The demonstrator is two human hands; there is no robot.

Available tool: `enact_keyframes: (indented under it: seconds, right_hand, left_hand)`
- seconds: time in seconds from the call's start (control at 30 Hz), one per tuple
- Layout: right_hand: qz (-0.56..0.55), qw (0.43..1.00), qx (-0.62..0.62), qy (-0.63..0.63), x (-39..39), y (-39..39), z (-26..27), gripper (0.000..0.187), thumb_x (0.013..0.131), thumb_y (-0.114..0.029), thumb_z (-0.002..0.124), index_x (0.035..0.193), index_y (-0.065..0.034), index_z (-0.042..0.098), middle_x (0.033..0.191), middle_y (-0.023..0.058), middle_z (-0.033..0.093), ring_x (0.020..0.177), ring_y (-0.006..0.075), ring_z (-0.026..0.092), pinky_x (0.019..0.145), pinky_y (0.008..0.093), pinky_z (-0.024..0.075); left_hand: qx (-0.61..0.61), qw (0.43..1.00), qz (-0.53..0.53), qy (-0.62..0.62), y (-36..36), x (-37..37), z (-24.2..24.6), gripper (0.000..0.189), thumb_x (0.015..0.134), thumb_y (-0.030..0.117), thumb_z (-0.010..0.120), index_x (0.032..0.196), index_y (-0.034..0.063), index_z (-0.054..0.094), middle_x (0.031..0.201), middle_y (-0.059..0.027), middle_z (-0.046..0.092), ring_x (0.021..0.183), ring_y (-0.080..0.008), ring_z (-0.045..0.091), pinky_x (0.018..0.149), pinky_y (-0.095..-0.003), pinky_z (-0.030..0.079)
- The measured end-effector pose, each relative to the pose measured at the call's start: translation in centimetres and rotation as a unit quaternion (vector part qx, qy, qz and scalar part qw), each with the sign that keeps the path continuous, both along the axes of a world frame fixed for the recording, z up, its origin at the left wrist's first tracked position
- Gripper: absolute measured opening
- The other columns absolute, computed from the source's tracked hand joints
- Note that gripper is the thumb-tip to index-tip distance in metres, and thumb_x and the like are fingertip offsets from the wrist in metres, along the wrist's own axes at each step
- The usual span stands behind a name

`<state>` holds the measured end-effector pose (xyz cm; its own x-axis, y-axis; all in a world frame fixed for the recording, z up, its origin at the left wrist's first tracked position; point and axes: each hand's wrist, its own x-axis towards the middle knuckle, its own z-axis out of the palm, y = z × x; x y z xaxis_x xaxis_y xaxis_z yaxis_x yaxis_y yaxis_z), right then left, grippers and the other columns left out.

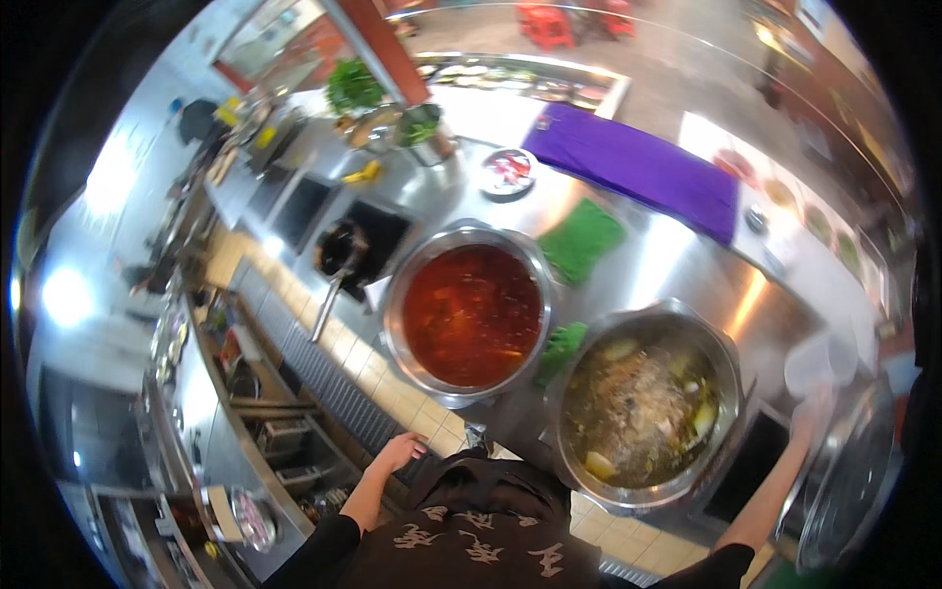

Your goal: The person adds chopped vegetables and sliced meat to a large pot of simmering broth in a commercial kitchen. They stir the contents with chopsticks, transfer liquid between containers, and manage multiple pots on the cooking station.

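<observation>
My left hand [402,450] is held low beside my body over the tiled floor, its fingers partly curled and nothing visible in it. On the right my right hand [814,406], blurred by steam, reaches to a translucent white plastic container [820,361] on the counter and appears to touch or hold it; the fingers are hard to make out. Before me stands a large steel pot of red broth [475,316]. Nearer my right arm, a second large steel pot [647,408] holds a bubbling, steaming broth with pale pieces in it.
Green cloths [581,239] lie by the pots. A purple cloth [633,166] covers part of the counter behind. A long-handled pan [341,250] sits at left, a plate of red and white food [508,173] farther back. Glass lids [846,471] stand at right; shelving [257,412] is on the left.
</observation>
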<state>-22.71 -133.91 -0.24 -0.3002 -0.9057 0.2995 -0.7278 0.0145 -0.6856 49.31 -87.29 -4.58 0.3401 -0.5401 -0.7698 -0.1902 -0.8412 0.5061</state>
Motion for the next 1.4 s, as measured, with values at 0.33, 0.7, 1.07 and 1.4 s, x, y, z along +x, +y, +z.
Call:
enact_keyframes:
  seconds: [0.33, 0.7, 1.07, 1.4]
  right_hand:
    - [0.128, 0.984, -0.100, 0.075, -14.8, -6.3, -7.6, 0.039, 0.093, -0.025, 0.042, 0.119, 0.0017, 0.051, 0.112, 0.0118, 0.056, 0.102, 0.0246, 0.052, 0.090, 0.0352, 0.0406]
    - [0.046, 0.954, -0.261, -0.142, 29.5, 8.7, 14.8, 0.036, 0.091, -0.021, 0.042, 0.120, -0.0014, 0.049, 0.112, 0.0095, 0.054, 0.087, 0.0185, 0.050, 0.080, 0.0294, 0.0409]
    - [0.400, 0.865, -0.107, -0.283, 75.6, 22.2, 26.4, 0.031, 0.089, -0.036, 0.050, 0.098, -0.0064, 0.056, 0.086, 0.0034, 0.055, 0.070, 0.0116, 0.050, 0.062, 0.0245, 0.0390]
    - [0.240, 0.917, 0.023, -0.318, 101.3, 22.4, 13.4, 0.035, 0.096, -0.031, 0.040, 0.105, -0.0018, 0.056, 0.081, 0.0055, 0.059, 0.060, 0.0101, 0.052, 0.053, 0.0214, 0.0395]
  left_hand:
    - [0.010, 0.997, 0.073, 0.027, 5.6, 2.4, -2.7, 0.036, 0.086, 0.014, 0.035, 0.111, 0.0051, 0.059, 0.096, -0.0088, 0.065, 0.082, -0.0199, 0.061, 0.080, -0.0323, 0.047]
    - [-0.306, 0.798, 0.490, 0.172, 5.7, 29.2, -2.0, 0.066, 0.090, 0.060, 0.035, 0.133, 0.0091, 0.038, 0.117, -0.0136, 0.058, 0.107, -0.0233, 0.056, 0.086, -0.0380, 0.042]
    - [-0.305, 0.823, 0.260, 0.403, -3.9, 35.8, -0.5, 0.034, 0.084, 0.031, 0.064, 0.062, 0.0080, 0.054, 0.056, -0.0012, 0.053, 0.050, -0.0108, 0.052, 0.048, -0.0248, 0.043]
    - [-0.269, 0.765, 0.263, 0.523, 8.1, 59.0, 7.9, 0.029, 0.090, 0.011, 0.055, 0.113, 0.0014, 0.042, 0.063, -0.0009, 0.041, 0.048, -0.0093, 0.040, 0.047, -0.0235, 0.033]
